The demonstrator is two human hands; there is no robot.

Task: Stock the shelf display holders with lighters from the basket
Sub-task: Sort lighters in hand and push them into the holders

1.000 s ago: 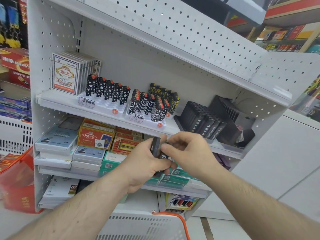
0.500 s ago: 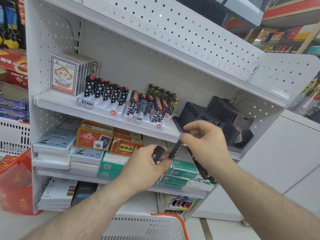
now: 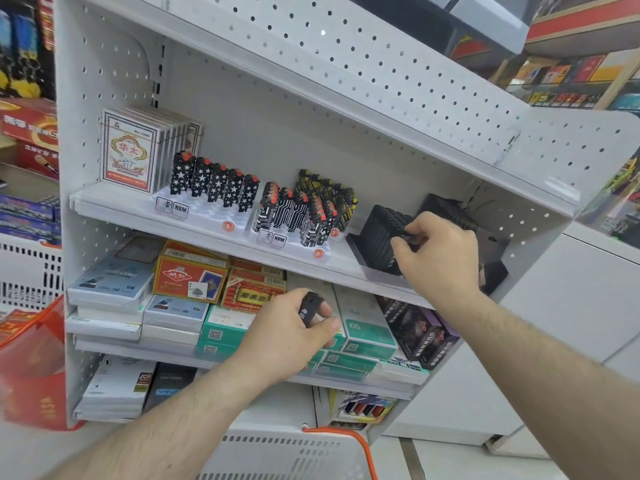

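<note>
1. Since half a second ago, right hand (image 3: pixel 438 252) carried its lighter (image 3: pixel 410 239) up to black holder (image 3: pixel 381 233), pinching it for slotting.
2. Left hand (image 3: pixel 291 336) grips spare lighter (image 3: pixel 309 310) below the shelf (image 3: pixel 194 230), kept ready as next.
3. Basket (image 3: pixel 294 455) sits beneath.

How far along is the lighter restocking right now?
Partly done. The star-print lighters and circuit-print lighters already stand in their holders. The right hand is placing a black lighter at the black holder. The left hand holds another lighter, still to place.
</note>
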